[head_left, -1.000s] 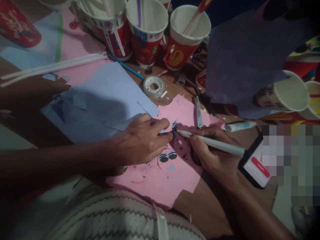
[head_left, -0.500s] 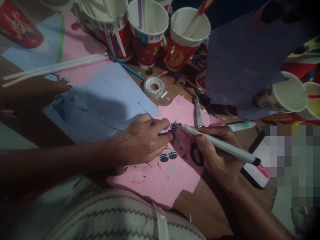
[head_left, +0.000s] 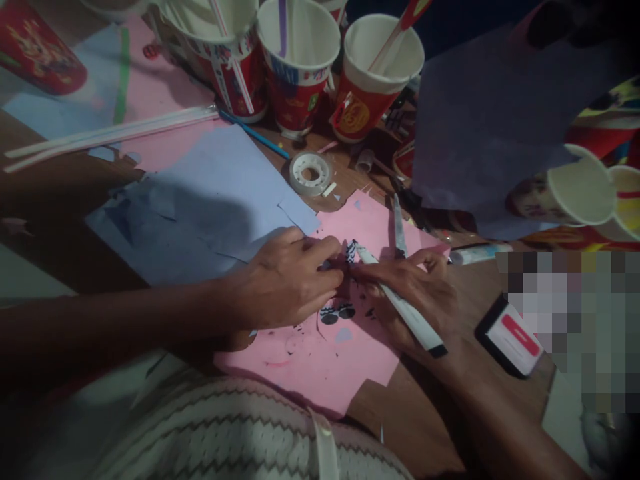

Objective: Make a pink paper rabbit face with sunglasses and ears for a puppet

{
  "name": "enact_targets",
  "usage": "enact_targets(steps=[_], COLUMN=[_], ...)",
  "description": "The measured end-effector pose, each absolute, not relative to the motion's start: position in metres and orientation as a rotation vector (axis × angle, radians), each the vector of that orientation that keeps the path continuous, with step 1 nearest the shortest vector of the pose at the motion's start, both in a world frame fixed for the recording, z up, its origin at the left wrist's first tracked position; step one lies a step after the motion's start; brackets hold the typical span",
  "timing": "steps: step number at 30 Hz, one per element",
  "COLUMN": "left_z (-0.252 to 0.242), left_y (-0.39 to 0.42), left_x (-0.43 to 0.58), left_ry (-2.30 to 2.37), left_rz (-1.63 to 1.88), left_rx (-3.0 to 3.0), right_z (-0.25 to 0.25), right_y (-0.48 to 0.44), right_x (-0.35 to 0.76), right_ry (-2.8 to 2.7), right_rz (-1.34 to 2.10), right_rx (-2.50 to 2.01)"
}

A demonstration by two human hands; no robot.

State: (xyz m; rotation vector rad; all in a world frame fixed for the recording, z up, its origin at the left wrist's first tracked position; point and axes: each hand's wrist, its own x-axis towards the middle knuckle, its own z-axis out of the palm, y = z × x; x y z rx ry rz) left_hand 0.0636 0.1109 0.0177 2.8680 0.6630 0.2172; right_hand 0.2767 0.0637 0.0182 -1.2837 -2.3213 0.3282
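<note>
My left hand (head_left: 297, 277) rests on the pink paper (head_left: 300, 373), fingers curled and pinched on a small blue paper piece (head_left: 351, 251) that carries black wavy lines. In my right hand (head_left: 417, 287) is a white marker (head_left: 407, 310) with a black end, its tip close to the top of that blue piece. Below the fingers lies a pink cutout (head_left: 327, 331) with two black ovals and wavy-lined strips. Scissors (head_left: 399, 227) lie just beyond the right hand, their handles mostly hidden by it.
Paper cups (head_left: 300, 93) holding straws stand along the back. A tape roll (head_left: 310, 175) and a blue stick (head_left: 257, 137) lie before them. Blue paper (head_left: 220, 173) covers the left. To the right are a white tube (head_left: 480, 254) and a black-and-white box (head_left: 515, 337).
My right hand has shifted left, towards the left fingers, and the marker now slants more steeply. The black-and-white box shows more fully. My left hand stays almost in place.
</note>
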Motion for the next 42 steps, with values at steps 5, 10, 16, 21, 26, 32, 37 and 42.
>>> enact_targets(steps=[5, 10, 16, 21, 26, 32, 37, 42], left_z=[0.016, 0.017, 0.018, 0.016, 0.018, 0.017, 0.018, 0.017], left_y=[0.112, 0.111, 0.110, 0.110, 0.110, 0.111, 0.111, 0.111], left_x=[0.062, 0.062, 0.063, 0.062, 0.062, 0.062, 0.062, 0.061], left_ry=[0.667, 0.643, 0.642, 0.641, 0.644, 0.635, 0.634, 0.634], left_rz=[0.308, 0.325, 0.264, 0.280, 0.266, 0.293, 0.284, 0.277], left_rx=[2.836, 2.849, 2.857, 2.872, 2.872, 2.868, 2.861, 2.865], right_z=[0.015, 0.016, 0.021, 0.018, 0.017, 0.019, 0.023, 0.023], right_y=[0.061, 0.062, 0.062, 0.057, 0.056, 0.058, 0.060, 0.060], right_x=[0.280, 0.278, 0.279, 0.285, 0.282, 0.277, 0.274, 0.272], right_ry=[-2.325, -2.308, -2.015, -1.729, -1.692, -1.746, -1.812, -1.807], right_rz=[0.359, 0.343, 0.476, 0.577, 0.545, 0.554, 0.549, 0.537], right_rx=[-1.280, -1.278, -1.222, -1.310, -1.393, -1.441, -1.449, -1.475])
